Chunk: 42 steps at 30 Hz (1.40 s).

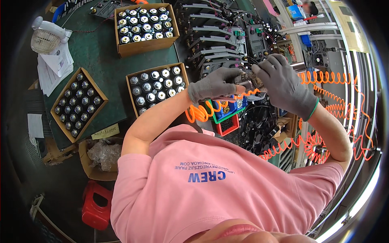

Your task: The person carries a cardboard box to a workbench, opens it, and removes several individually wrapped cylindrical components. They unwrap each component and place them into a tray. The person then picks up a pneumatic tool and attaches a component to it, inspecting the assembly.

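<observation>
Both hands, in grey knit gloves, meet in front of the chest over the far edge of the workbench (97,60). The left hand (212,84) and the right hand (283,85) close from either side on a small dark electrical part (250,81), which sits between them with only a sliver visible; the left hand's fingertips (239,88) pinch its near end while the right hand wraps over its other side. What exactly the part is cannot be told. An orange coiled air hose (198,113) loops just below the left wrist. Beneath the hands stand a blue bin (227,107) and a red bin (227,124). To the left, well apart, lie three cardboard boxes of metal-capped cylindrical components (156,87), and behind the hands a row of grey units with wires (210,44).
</observation>
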### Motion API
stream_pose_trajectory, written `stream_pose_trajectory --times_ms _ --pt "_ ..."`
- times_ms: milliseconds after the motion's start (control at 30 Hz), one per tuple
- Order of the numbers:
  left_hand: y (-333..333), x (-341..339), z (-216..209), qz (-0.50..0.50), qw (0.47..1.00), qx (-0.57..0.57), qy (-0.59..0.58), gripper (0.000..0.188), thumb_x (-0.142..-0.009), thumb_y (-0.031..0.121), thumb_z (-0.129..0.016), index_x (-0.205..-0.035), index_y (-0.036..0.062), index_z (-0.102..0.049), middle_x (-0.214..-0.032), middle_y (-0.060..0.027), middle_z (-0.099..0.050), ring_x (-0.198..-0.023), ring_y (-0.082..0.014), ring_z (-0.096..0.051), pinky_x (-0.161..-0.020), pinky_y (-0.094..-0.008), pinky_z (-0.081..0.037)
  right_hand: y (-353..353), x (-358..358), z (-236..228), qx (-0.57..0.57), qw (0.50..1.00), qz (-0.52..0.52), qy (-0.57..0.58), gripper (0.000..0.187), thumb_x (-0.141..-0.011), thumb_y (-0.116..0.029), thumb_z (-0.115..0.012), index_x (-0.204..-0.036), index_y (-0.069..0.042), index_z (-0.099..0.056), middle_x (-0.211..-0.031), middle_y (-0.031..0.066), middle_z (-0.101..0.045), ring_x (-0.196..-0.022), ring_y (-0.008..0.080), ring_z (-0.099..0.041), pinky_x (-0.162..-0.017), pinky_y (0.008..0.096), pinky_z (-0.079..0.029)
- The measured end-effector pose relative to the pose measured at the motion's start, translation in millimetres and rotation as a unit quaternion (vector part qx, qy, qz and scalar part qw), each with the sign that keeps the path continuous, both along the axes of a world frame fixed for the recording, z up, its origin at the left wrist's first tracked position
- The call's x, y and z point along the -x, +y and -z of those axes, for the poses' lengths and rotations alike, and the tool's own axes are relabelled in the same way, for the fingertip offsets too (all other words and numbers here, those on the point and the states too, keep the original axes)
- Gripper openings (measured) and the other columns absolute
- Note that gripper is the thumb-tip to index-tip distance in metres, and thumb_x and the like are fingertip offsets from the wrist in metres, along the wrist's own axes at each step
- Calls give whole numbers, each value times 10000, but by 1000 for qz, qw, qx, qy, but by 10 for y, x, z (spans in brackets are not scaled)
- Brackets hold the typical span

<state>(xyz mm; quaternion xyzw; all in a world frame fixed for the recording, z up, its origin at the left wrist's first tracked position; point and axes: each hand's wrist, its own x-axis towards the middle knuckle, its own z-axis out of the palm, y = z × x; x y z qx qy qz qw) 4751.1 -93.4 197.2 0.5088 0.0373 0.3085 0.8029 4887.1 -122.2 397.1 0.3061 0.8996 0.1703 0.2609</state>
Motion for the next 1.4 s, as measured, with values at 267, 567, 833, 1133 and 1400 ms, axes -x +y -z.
stream_pose_trajectory --times_ms 267,567,833,1133,1400 --pt "-5 58 -22 -9 993 53 -103 437 -823 250 -674 -1164 2 -558 -852 7 -540 -710 -54 -466 -634 -212 -395 78 75 -75 -77 989 -121 33 405 -728 -172 -605 -1123 -89 -624 -966 8 -609 -976 165 -583 -1095 473 -315" --pt "178 166 -229 -124 983 -26 -130 541 -829 246 -703 -1265 -16 -518 -1027 -30 -607 -889 -83 -533 -787 -238 -446 -265 137 -361 -188 926 -117 305 487 -814 -328 -717 -1225 -104 -582 -1008 48 -625 -925 216 -607 -978 495 -432" --pt "301 44 -209 -332 911 -245 -6 597 -809 286 -747 -1271 -19 -524 -1056 -110 -654 -927 -186 -638 -836 -314 -494 100 72 -26 116 656 358 654 384 -884 -320 -681 -1059 14 -606 -904 49 -637 -856 58 -544 -728 248 -465" --pt "178 60 -237 -214 967 -130 -48 510 -821 335 -716 -1167 -16 -584 -953 -85 -639 -812 -198 -621 -718 -335 -490 157 -37 76 196 672 342 627 336 -875 -277 -689 -1030 13 -617 -902 31 -622 -828 83 -564 -744 248 -471" --pt "158 47 -290 -363 906 -219 -15 553 -783 372 -744 -1160 -3 -594 -944 -74 -658 -771 -171 -617 -680 -319 -473 83 -73 88 263 624 323 661 568 -846 -405 -738 -1181 21 -570 -1076 61 -607 -1002 120 -555 -884 296 -463"
